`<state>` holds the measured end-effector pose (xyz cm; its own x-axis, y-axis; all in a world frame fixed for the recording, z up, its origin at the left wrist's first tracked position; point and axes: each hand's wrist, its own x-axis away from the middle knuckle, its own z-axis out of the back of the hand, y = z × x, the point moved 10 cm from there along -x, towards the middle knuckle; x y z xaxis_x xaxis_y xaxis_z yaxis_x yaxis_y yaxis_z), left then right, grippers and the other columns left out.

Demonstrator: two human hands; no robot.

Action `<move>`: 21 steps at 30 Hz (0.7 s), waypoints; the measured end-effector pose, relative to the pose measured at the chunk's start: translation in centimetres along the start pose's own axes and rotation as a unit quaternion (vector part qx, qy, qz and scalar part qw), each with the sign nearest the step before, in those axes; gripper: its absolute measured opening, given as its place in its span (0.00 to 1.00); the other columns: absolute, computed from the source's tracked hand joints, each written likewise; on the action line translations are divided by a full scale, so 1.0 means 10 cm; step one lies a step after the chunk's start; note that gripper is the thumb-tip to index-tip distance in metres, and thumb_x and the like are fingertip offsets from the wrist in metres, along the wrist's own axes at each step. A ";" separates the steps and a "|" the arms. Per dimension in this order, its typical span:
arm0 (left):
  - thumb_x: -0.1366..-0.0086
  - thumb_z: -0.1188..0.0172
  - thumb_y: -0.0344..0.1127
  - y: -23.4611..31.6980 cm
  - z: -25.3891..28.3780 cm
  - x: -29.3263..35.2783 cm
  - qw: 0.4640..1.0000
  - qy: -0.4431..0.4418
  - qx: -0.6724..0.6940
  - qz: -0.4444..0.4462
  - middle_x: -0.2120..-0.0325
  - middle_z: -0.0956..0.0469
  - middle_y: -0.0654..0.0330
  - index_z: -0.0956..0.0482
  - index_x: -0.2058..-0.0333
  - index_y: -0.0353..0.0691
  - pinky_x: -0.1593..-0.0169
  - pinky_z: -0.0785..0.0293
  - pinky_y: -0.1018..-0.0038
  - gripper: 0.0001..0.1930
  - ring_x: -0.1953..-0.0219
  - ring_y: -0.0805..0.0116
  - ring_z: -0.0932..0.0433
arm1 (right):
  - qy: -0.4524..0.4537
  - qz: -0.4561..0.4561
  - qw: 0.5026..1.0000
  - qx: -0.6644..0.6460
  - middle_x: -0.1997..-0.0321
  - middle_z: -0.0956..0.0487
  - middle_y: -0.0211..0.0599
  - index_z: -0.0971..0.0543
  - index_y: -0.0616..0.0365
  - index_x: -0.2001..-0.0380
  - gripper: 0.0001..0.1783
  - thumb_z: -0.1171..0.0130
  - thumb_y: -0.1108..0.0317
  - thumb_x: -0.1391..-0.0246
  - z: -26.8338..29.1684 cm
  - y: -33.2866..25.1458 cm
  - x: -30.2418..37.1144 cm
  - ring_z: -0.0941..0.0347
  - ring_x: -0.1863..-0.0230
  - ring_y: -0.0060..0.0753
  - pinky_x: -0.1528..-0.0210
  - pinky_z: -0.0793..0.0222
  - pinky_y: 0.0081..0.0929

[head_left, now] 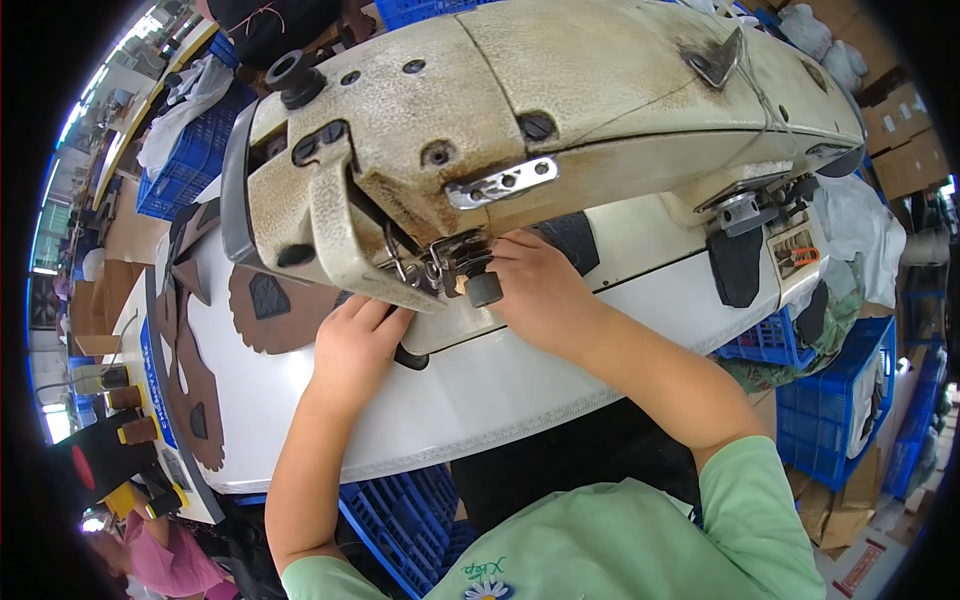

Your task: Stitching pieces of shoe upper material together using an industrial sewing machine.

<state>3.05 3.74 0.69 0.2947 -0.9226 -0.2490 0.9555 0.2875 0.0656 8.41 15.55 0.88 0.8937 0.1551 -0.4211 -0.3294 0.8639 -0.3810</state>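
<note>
A worn cream sewing machine [600,80] fills the upper middle, its needle area close above both hands. My left hand [357,350] is left of the needle, fingers bent together and reaching under the machine head, which hides their tips. A dark rounded edge [411,358] shows beside its thumb. My right hand [540,285] is curled just right of the dark knob [484,289], fingers drawn in near the presser foot. What either hand grips is hidden. A brown scalloped piece [270,330] with a dark patch lies left of my left hand. Behind my right hand is a dark piece [570,243].
More brown pieces [190,370] hang over the white table's [420,430] left end. On the right lie a dark piece [733,268] and a small tray with an orange-handled tool [797,257]. Blue crates [835,400] stand beside the table. Another person [170,555] sits at lower left.
</note>
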 end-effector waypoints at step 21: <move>0.50 0.40 0.28 0.23 -0.07 -0.08 0.995 0.018 -0.080 -0.053 0.57 0.26 0.58 0.21 0.57 0.36 0.55 0.25 0.65 0.19 0.51 0.56 0.26 | 0.050 -0.007 0.999 -0.013 0.57 0.17 0.31 0.17 0.55 0.70 0.08 0.44 0.69 0.53 0.10 0.07 -0.05 0.25 0.46 0.29 0.41 0.34 0.30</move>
<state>5.03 5.35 0.38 0.1897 -0.9408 -0.2809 0.9663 0.2296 -0.1165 8.06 16.51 1.62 0.8641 0.0931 -0.4947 -0.3258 0.8525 -0.4087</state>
